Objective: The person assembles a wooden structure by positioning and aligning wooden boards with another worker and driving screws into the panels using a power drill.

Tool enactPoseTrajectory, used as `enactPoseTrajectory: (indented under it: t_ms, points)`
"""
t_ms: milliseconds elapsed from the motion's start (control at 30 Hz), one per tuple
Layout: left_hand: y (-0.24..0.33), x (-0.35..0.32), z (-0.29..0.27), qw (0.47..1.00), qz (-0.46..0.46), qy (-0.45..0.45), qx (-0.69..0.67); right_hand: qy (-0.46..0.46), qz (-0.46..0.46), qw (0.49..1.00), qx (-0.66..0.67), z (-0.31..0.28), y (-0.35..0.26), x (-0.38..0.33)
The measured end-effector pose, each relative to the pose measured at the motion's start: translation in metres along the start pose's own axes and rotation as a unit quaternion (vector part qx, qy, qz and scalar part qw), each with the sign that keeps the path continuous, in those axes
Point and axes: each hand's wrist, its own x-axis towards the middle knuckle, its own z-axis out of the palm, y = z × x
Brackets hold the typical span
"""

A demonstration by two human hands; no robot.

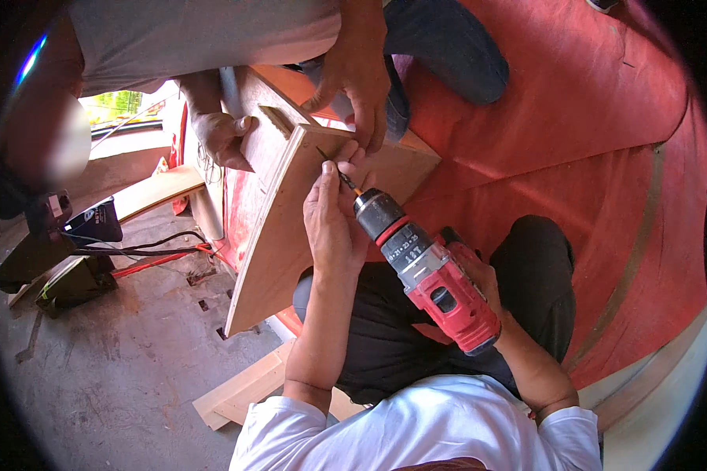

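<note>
My right hand (479, 275) grips a red and black cordless drill (436, 279), its bit angled up toward the top edge of a curved plywood panel (279, 243). My left hand (334, 220) rests on that panel with its fingers pinched on a screw (326, 157) at the drill's tip. Another person steadies the wood: one hand (224, 137) on the board behind the panel, the other hand (361, 78) pressing on the top corner.
A red curved hull surface (589, 133) fills the right side. On the concrete floor (118, 361) lie a pale timber block (243, 388), black and red cables (145, 255), and dark tools (71, 279) at the left.
</note>
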Motion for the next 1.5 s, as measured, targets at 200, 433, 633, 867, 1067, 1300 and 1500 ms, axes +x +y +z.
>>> enactPoseTrajectory:
  t_ms: [200, 433, 633, 867, 1067, 1300, 1500]
  points:
    - [0.0, 0.002, 0.001, 1.0, 0.012, 0.006, -0.007, -0.001, 0.033, 0.999, -0.019, 0.005, 0.0, 0.0]
    - [-0.002, -0.001, -0.002, 0.996, -0.03, -0.034, -0.072, 0.009, 0.0, 1.0, -0.027, 0.006, 0.011, -0.005]
    - [-0.007, -0.016, 0.0, 0.985, -0.092, -0.073, -0.129, -0.005, 0.053, 0.998, 0.038, 0.011, 0.002, -0.002]
    - [0.006, -0.033, 0.012, 0.976, -0.094, -0.076, -0.182, 0.005, -0.015, 0.998, -0.068, 0.011, -0.015, -0.012]
    - [0.014, -0.021, -0.003, 0.97, -0.062, -0.082, -0.22, -0.018, 0.009, 0.999, 0.032, 0.01, -0.017, -0.022]
    - [0.014, -0.022, 0.003, 0.986, -0.035, -0.044, -0.16, -0.006, 0.05, 0.998, 0.043, 0.01, -0.017, -0.022]
    - [0.011, -0.015, -0.003, 0.99, -0.022, -0.034, -0.136, 0.01, 0.107, 0.985, 0.132, 0.014, -0.006, -0.022]
